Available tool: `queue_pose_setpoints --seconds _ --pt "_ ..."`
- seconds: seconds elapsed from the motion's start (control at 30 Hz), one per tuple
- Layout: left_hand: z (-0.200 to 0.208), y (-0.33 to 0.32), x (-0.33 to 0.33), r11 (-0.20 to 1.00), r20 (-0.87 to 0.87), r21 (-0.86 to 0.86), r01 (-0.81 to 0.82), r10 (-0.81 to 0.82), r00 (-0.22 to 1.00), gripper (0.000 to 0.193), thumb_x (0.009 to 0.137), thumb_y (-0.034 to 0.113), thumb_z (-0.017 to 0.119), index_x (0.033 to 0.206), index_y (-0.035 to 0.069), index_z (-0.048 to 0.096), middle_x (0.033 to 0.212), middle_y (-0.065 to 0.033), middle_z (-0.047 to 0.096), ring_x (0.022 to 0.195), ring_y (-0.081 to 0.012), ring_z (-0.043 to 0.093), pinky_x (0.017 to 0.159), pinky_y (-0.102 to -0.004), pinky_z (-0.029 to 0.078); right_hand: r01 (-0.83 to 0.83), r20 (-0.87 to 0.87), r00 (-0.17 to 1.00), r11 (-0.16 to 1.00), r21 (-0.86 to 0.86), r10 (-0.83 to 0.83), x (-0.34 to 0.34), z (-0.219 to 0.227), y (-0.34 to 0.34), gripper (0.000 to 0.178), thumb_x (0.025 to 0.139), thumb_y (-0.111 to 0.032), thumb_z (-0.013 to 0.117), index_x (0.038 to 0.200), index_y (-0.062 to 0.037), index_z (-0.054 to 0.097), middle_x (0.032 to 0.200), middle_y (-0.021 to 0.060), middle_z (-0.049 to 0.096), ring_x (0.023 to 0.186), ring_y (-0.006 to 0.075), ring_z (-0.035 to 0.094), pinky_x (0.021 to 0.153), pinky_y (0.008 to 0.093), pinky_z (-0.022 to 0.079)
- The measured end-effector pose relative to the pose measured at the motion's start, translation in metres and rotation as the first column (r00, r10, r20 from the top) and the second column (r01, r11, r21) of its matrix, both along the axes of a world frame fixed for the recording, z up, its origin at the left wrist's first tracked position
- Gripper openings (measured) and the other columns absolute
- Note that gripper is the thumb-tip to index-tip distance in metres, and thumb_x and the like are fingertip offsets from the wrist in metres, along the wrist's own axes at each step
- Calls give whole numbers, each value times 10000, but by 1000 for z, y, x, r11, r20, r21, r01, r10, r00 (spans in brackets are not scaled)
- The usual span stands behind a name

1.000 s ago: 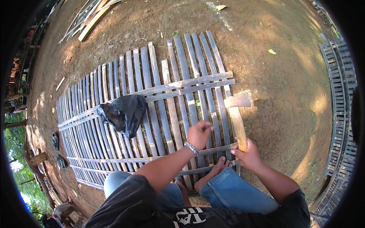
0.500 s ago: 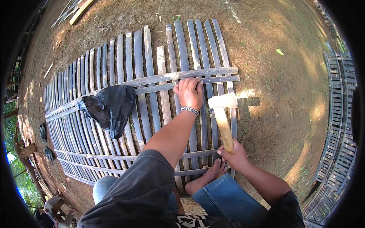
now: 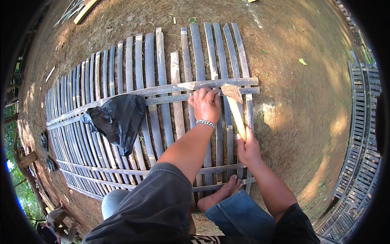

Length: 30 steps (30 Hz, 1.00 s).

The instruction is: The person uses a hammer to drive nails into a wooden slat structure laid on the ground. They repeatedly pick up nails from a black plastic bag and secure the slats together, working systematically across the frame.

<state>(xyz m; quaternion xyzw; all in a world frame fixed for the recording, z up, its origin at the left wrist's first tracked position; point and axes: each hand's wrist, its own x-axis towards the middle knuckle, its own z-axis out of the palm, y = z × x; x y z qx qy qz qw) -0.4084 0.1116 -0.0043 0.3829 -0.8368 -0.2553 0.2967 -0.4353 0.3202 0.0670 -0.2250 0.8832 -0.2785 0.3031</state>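
A long fence-like panel of bamboo slats (image 3: 149,57) lies on the ground, its upright slats crossed by paired rails. My left hand (image 3: 206,105), with a chain bracelet on its wrist, rests at the lower of the two far rails (image 3: 170,98). Its fingers are bent and closed down on that rail; anything small pinched in them is hidden. In my right hand (image 3: 249,149) is a hatchet (image 3: 237,112), gripped by its pale wooden handle. The hatchet's head is over the far rails, just right of my left fingers.
A black plastic bag (image 3: 122,118) lies on the panel, left of my left hand. My bare foot (image 3: 221,195) is on the near rails. Another slatted panel (image 3: 359,118) stands at the far right. Sandals (image 3: 44,141) and wood pieces (image 3: 86,11) lie on the dirt.
My right hand has moved up and away from me, bringing the hatchet head over the far rails close to my left hand. The left hand stays at the same rail.
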Motion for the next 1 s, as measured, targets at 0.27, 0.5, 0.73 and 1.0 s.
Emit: queue_pose_setpoints --seconds 0.27,0.5,0.73,1.0 --pt "-2 -1 1 1000 -6 3 7 -7 1000 75 813 122 751 865 142 702 948 -3 634 975 -248 575 925 -434 335 -76 -101 992 997 -18 74 -8 -1 -4 516 994 -226 552 1437 20 454 1282 298 612 1125 494 611 964 514 506" --pt "1 -1 -1 1000 8 14 2 -2 1000 78 811 117 752 865 147 704 925 0 634 978 -245 572 934 -435 330 -122 -133 983 990 66 130 -17 -7 -1 492 967 -154 554 1422 7 458 1276 278 618 1056 491 637 899 522 524" --pt "2 -2 -1 1000 1 8 1 -1 1000 88 805 113 753 860 147 693 926 2 635 979 -247 572 939 -440 328 -126 -178 978 986 -106 105 -13 -7 -4 464 974 -181 554 1394 6 489 1236 285 633 1030 489 649 877 526 540" --pt "2 -3 -1 1000 9 26 4 -4 1000 81 814 112 746 845 148 680 934 -3 635 982 -251 571 930 -440 326 -91 -170 983 984 -154 64 -9 0 -9 482 974 -175 554 1420 -8 480 1215 283 645 1032 489 650 872 518 542"
